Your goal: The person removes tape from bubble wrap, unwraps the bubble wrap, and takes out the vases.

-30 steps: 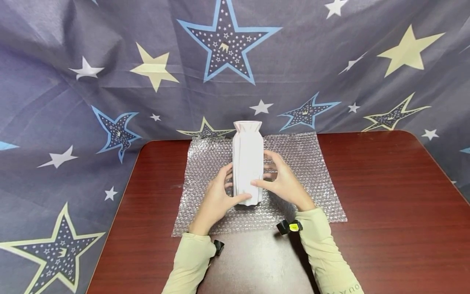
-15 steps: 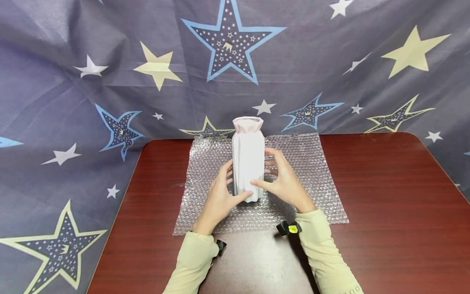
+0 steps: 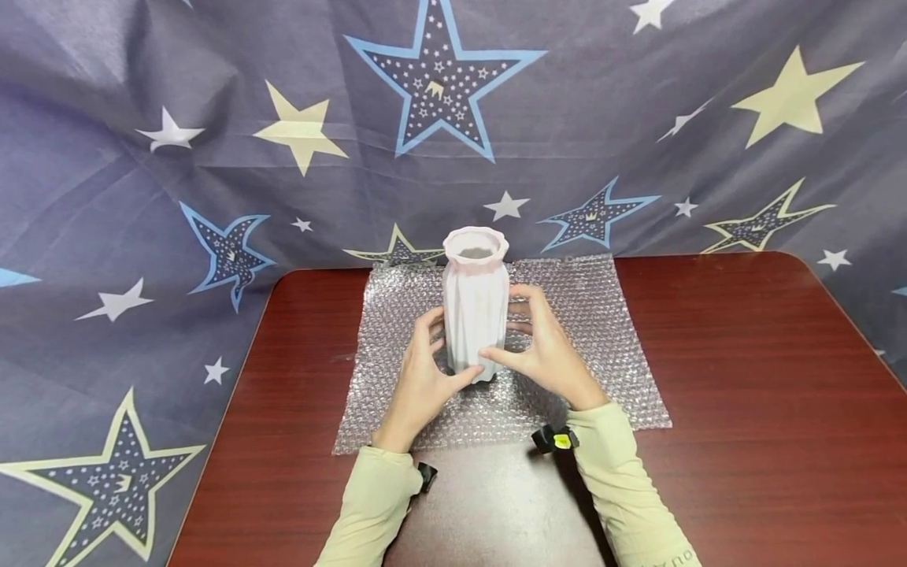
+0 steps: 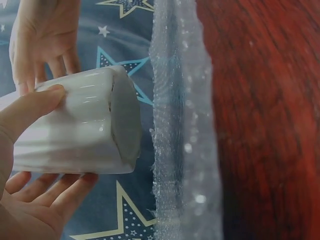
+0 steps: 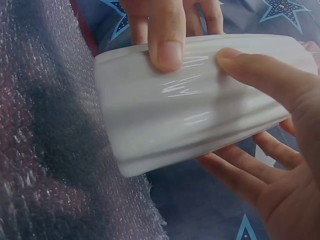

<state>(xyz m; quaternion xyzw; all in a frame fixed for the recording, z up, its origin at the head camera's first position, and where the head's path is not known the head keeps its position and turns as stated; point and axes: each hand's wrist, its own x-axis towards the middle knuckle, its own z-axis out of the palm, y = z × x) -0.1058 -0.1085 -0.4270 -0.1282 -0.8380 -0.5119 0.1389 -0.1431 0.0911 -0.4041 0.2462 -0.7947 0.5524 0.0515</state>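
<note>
A white fluted vase (image 3: 476, 311) with a pinkish neck and wavy rim is held up between both hands, its open mouth showing in the head view. My left hand (image 3: 421, 382) grips it from the left, thumb across the lower front and fingers along the side. From the right, my right hand (image 3: 549, 350) holds it too, with its thumb a little higher on the front. In the left wrist view the vase's flat base (image 4: 126, 117) shows, clear of any surface. Bubble wrap (image 3: 588, 339) lies flat below the vase.
A dark red wooden table (image 3: 751, 378) carries the bubble wrap, which reaches its back edge. Right behind hangs a grey-blue cloth (image 3: 553, 87) printed with stars. A black wrist device (image 3: 549, 439) sits at the right cuff and another (image 3: 425, 476) at the left.
The vase has tipped its top toward the head camera, so its mouth now shows where only the rim's edge did. Its lower end has risen slightly; both hands keep their hold.
</note>
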